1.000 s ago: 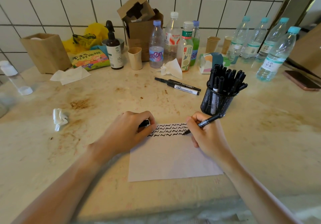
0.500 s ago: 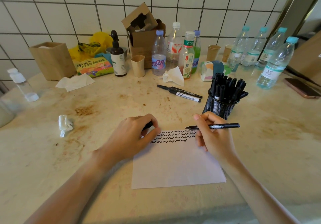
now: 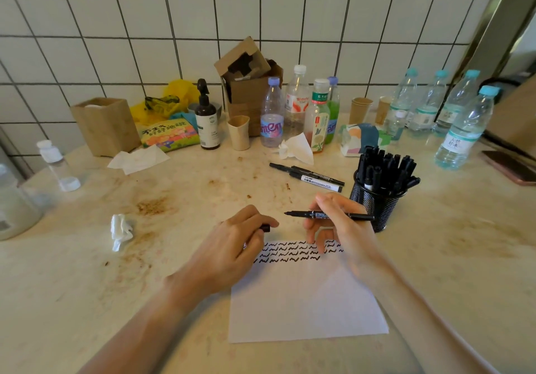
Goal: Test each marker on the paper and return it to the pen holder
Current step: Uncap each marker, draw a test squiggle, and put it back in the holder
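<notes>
White paper sheet (image 3: 307,301) lies near centre on the stained marble counter (image 3: 179,199). Three rows of black squiggles (image 3: 290,253) run across its far edge; the third row stops short of the right side. The rest of the sheet is blank. Judging by the count of marks, many markers are already tested.

Black wire-mesh pen holder (image 3: 377,199) stands just right of the paper's far edge, packed with capped black markers (image 3: 385,167). Three more black markers (image 3: 310,175) lie loose on the counter to the far left of the holder; whether they are tested cannot be told.

Right hand (image 3: 339,228) pinches a thin black marker (image 3: 327,215) between thumb and fingers, barrel level, bare tip pointing left, lifted off the paper. Its lower fingers reach down towards the squiggles.

Left hand (image 3: 232,246) is curled round a small black cap (image 3: 265,227), its end showing past the fingers; the hand sits at the paper's far-left corner. The two hands are apart, tip and cap facing across a small gap.

Judgement: this marker's test stroke looks done; capping and return to the holder remain.
</notes>
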